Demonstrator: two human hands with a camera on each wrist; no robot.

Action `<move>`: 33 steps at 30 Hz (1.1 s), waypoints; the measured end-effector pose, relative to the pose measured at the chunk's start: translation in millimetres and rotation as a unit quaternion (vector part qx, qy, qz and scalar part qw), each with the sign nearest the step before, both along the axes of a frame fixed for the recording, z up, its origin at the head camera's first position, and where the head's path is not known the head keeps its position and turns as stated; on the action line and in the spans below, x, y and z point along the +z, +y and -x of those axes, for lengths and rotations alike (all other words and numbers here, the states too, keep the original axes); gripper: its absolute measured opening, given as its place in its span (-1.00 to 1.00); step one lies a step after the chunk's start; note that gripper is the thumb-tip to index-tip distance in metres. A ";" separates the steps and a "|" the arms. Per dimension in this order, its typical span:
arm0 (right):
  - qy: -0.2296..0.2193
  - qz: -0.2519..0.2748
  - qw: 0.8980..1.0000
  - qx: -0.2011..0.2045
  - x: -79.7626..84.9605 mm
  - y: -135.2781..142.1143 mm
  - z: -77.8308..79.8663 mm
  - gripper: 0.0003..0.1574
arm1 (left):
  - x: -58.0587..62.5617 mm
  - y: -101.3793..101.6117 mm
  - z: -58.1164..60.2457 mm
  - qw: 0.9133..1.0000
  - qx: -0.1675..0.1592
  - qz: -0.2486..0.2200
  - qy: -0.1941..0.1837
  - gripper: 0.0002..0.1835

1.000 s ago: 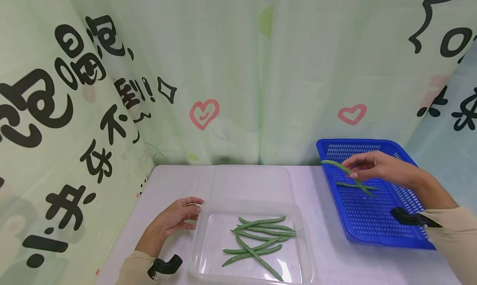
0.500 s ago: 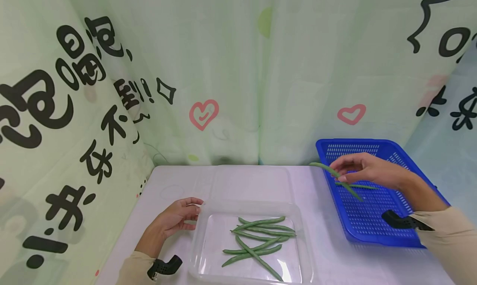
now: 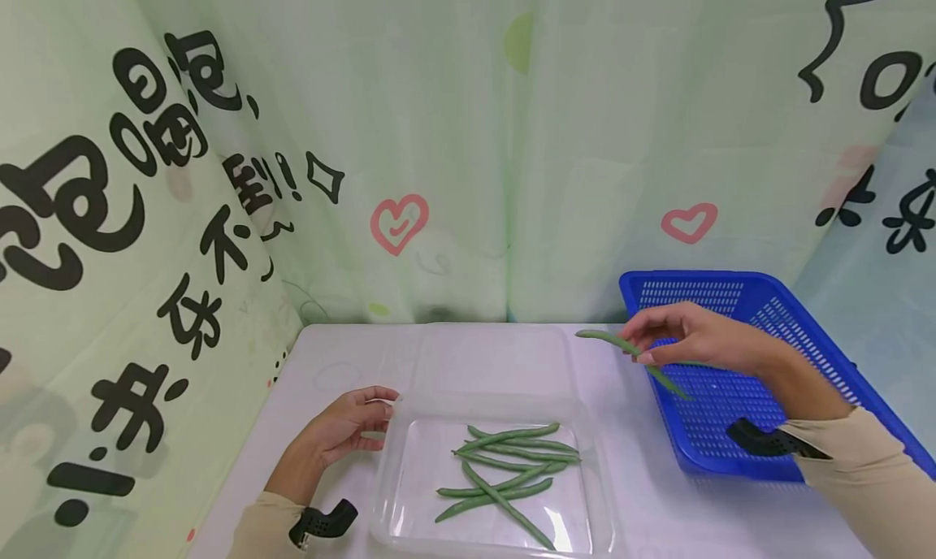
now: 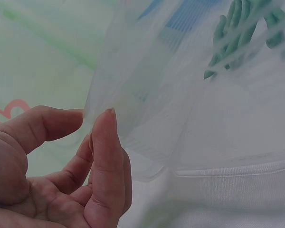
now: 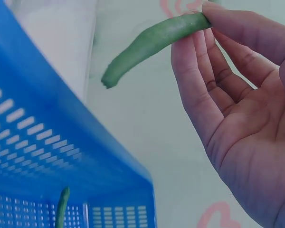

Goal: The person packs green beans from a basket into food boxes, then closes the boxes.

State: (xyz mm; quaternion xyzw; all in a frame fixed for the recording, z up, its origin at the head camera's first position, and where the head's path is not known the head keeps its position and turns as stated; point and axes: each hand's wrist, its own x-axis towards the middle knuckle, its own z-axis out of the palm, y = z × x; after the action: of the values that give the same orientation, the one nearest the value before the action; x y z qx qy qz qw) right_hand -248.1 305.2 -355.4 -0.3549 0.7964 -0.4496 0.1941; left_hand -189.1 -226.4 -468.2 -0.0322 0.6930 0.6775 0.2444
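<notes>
In the head view my right hand (image 3: 680, 337) pinches a green bean (image 3: 605, 336) between thumb and fingertips, above the left rim of the blue plastic basket (image 3: 676, 437). The right wrist view shows this bean (image 5: 154, 40) up close, one end jutting past the fingers. Another bean (image 5: 61, 208) lies in the basket, mostly hidden by the hand in the head view. My left hand (image 3: 353, 426) holds the left rim of a clear plastic box (image 3: 398, 478), thumb and fingers on either side of its wall. Several green beans (image 3: 504, 482) lie crossed inside the box.
Both containers stand on a white-covered table (image 3: 351, 352), the box in the middle and the basket to its right. A light green printed curtain (image 3: 468, 136) hangs behind the table and along its left side.
My right hand has moved left with the bean, from over the basket's middle to its left rim. The left hand and the box have stayed in place.
</notes>
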 end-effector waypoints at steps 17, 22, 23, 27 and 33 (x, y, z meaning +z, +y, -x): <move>-0.028 0.050 0.996 0.072 -9.7 -37.5 -6.2 -0.60 | 0.1 0.7 0.2 1.000 -0.003 -0.004 0.005 -0.52; -0.040 0.057 0.994 0.084 -12.7 -51.2 -9.2 -0.61 | 0.3 1.5 0.2 1.000 -0.002 -0.002 0.006 -0.53; -0.043 0.057 0.994 0.087 -13.3 -53.9 -9.9 -0.61 | 0.4 1.7 0.1 1.000 -0.002 -0.001 0.006 -0.53; -0.051 0.053 0.993 0.097 -16.2 -64.5 -13.4 -0.61 | 1.1 2.5 -0.3 1.000 -0.002 -0.002 0.005 -0.55; -0.066 0.050 0.990 0.111 -20.7 -81.9 -17.7 -0.60 | 1.2 2.2 -0.2 1.000 -0.004 -0.006 0.006 -0.59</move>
State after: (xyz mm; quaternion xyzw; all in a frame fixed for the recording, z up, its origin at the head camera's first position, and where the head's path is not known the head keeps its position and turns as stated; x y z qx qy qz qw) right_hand -230.3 223.3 -376.2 -0.4202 0.7138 -0.4870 0.2770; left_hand -188.8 -224.3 -467.1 -0.0240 0.6905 0.6810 0.2426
